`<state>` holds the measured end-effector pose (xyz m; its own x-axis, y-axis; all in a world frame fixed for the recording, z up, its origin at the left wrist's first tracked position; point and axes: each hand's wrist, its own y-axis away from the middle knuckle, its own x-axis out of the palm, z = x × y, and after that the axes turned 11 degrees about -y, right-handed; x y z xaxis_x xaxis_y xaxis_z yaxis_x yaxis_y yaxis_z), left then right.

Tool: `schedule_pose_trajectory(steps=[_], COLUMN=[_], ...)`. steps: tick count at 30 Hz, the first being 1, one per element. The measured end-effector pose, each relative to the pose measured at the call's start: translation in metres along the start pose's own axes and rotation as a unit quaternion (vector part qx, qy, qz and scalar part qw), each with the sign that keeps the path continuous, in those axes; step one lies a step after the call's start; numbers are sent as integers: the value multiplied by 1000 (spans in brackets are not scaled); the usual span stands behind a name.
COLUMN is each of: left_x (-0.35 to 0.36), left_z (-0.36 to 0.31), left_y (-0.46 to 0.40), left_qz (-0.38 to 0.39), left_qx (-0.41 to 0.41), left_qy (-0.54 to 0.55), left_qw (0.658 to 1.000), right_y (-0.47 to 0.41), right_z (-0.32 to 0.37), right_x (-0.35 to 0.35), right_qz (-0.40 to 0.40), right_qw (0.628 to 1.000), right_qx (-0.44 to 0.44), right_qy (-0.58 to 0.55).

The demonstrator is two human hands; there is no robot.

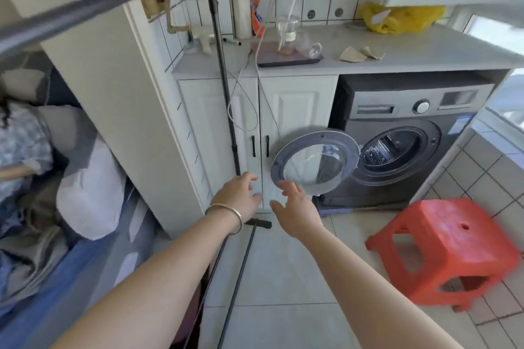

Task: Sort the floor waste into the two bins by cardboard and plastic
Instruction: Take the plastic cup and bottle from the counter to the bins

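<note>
L hand (236, 197): reaching fwd over the pale tiled floor (272, 278), fingers loosely spread, grip apart, holds nothing; thin silver bangle (225, 217) on wrist.
R hand (295, 208): reaching fwd beside L, fingers straight and spread, grip apart, nothing in it.
Task things: no floor waste and neither of the 2 bins shows in this view; can't tell where they are.
Black metal rack frame (224, 65): upright pole in front of cabinet, foot on floor just past L hand; top bar runs off to upper left.
Red plastic stool (450, 252): on floor, right side, well apart from hands.
Bedding pile w/ white pillow (88, 190): left edge, partly blurred.
White 2-door cabinet (283, 116): behind hands, 2 black handles, doors closed.
Grey front-load washing machine (402, 139): right of cabinet under the worktop (411, 54), round glass door (314, 161) swung open toward R hand.
Worktop items: dark flat tray (289, 55) w/ clear glass jar (287, 32); torn brown cardboard scraps (360, 54); yellow plastic bag (397, 17) at back; tall white bottle (241, 5) by tiled wall.
</note>
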<state>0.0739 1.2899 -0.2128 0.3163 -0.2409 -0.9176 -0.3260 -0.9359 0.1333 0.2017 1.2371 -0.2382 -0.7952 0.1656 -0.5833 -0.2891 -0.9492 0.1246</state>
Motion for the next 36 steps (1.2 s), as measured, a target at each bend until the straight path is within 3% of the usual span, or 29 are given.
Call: schedule_pose_trajectory(steps=[8, 15, 21, 30, 33, 36], left_x=[-19, -40, -51, -80, -95, -103], left_z=[-15, -70, -118, -120, -122, -122], left_y=[-96, -227, -323, -455, -498, -541], left_qz=[-24, -50, -68, -144, -192, -182], left_qx=[-1, -3, -17, -58, -57, -46], left_qy=[-3, 16, 54, 161, 197, 232], left_qw=[1000, 999, 996, 975, 960, 954], right_y=[-99, -229, -334, -460, -498, -535], right_z=[20, 25, 23, 56, 76, 92], right_x=[-25, -86, -150, -196, -206, -212], right_qz=[-43, -44, -81, -170, -224, -220], right_qw=[999, 998, 996, 983, 970, 967], right_qx=[3, -13, -29, -68, -88, -45], right_qy=[-27, -36, -20, -5, 42, 119])
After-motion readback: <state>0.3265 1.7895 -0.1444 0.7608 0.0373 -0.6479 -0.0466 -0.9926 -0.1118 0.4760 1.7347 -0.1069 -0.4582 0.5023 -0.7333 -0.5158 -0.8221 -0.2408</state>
